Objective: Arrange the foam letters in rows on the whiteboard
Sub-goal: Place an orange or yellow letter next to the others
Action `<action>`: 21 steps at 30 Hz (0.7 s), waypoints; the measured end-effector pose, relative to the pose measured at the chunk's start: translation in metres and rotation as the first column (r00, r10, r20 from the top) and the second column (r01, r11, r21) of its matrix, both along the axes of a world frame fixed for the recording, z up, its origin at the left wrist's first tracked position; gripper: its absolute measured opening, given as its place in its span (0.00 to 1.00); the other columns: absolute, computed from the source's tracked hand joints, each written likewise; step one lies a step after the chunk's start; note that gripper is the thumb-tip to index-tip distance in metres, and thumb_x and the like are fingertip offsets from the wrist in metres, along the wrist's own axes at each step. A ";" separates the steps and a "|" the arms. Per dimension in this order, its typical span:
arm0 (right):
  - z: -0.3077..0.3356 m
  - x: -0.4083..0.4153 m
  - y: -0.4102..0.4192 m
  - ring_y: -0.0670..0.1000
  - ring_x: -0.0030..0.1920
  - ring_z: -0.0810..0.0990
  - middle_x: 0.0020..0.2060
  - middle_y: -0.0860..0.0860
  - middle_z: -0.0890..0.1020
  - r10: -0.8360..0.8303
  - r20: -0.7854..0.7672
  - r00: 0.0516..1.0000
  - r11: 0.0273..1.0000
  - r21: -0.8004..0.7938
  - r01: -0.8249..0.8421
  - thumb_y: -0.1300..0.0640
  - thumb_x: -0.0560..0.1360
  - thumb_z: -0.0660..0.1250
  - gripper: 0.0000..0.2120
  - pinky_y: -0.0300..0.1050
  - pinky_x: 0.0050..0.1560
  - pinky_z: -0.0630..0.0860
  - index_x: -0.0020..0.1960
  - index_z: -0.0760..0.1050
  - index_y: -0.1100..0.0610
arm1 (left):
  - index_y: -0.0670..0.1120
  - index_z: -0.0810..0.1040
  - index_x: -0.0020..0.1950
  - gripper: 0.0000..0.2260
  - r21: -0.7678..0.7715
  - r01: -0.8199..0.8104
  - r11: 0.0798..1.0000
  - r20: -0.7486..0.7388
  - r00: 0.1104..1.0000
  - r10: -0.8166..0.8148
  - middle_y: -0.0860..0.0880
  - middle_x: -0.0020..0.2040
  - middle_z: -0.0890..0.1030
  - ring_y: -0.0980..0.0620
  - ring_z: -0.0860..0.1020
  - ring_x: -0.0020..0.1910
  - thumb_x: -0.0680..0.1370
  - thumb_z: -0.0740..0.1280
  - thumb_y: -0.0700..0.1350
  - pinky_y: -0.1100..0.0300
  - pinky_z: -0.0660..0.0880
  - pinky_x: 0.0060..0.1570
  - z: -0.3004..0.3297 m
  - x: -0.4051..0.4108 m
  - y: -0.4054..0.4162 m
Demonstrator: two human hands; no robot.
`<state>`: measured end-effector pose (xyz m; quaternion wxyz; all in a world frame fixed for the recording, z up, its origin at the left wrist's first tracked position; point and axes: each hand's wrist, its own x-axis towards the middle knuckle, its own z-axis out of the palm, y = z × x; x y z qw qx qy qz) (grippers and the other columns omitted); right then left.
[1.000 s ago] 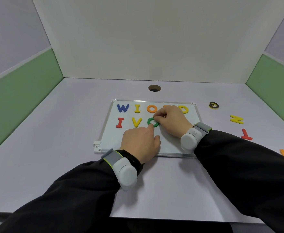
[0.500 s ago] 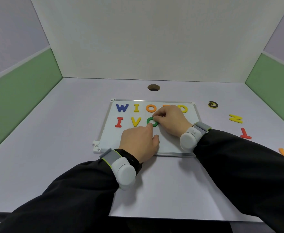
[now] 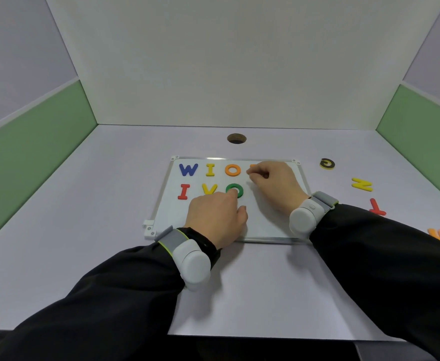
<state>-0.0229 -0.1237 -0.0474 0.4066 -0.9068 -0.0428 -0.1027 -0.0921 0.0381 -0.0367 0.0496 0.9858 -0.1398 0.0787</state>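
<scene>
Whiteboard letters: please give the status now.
Left hand fingertip on green O. Right hand covers top row's end on whiteboard. Four letters wait outside. Nothing blocking.

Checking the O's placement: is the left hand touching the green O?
Touching. The head view shows the left hand with its fingertip pressed on the green O.

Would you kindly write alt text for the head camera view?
Two hands work on a whiteboard holding foam letters: the left hand touches the green O in the second row, and the right hand covers the top row's end. More letters, including a yellow N, lie on the table.
</scene>
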 end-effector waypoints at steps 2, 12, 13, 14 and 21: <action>0.000 -0.002 -0.013 0.47 0.48 0.80 0.48 0.48 0.84 -0.037 -0.001 0.999 0.999 0.027 0.037 0.60 0.77 0.65 0.09 0.38 0.53 0.73 0.52 0.83 0.55 | 0.48 0.72 0.58 0.14 -0.006 0.013 1.000 0.006 1.000 -0.013 0.50 0.40 0.77 0.48 0.76 0.37 0.81 0.54 0.55 0.57 0.70 0.34 0.003 0.001 -0.004; -0.004 -0.023 -0.088 0.52 0.52 0.81 0.49 0.49 0.85 -0.280 -0.011 0.960 0.960 -0.029 0.279 0.62 0.75 0.63 0.12 0.48 0.60 0.75 0.52 0.83 0.53 | 0.47 0.75 0.59 0.15 0.010 0.085 0.996 -0.009 0.996 -0.085 0.47 0.48 0.81 0.45 0.77 0.44 0.81 0.55 0.54 0.56 0.66 0.39 0.011 0.009 -0.058; -0.004 -0.026 -0.095 0.52 0.51 0.81 0.49 0.49 0.85 -0.294 -0.016 0.956 0.955 -0.045 0.293 0.62 0.75 0.63 0.12 0.49 0.59 0.76 0.52 0.83 0.53 | 0.47 0.75 0.57 0.14 0.011 0.094 0.995 -0.008 0.996 -0.094 0.47 0.48 0.81 0.45 0.76 0.42 0.81 0.55 0.53 0.56 0.66 0.39 0.011 0.010 -0.065; -0.005 -0.026 -0.098 0.52 0.50 0.81 0.49 0.50 0.85 -0.298 -0.019 0.954 0.953 -0.056 0.296 0.62 0.74 0.63 0.13 0.50 0.59 0.76 0.53 0.83 0.53 | 0.47 0.74 0.55 0.14 0.010 0.094 0.996 -0.008 0.996 -0.094 0.47 0.47 0.81 0.46 0.76 0.41 0.81 0.55 0.53 0.56 0.66 0.38 0.012 0.011 -0.068; -0.005 -0.031 -0.142 0.55 0.61 0.75 0.55 0.47 0.82 -0.397 -0.021 0.918 0.907 -0.165 0.388 0.60 0.74 0.64 0.14 0.54 0.66 0.67 0.57 0.80 0.50 | 0.46 0.75 0.50 0.10 -0.003 0.149 0.989 -0.001 0.989 -0.149 0.47 0.48 0.80 0.44 0.77 0.44 0.80 0.58 0.51 0.57 0.66 0.39 0.018 0.032 -0.118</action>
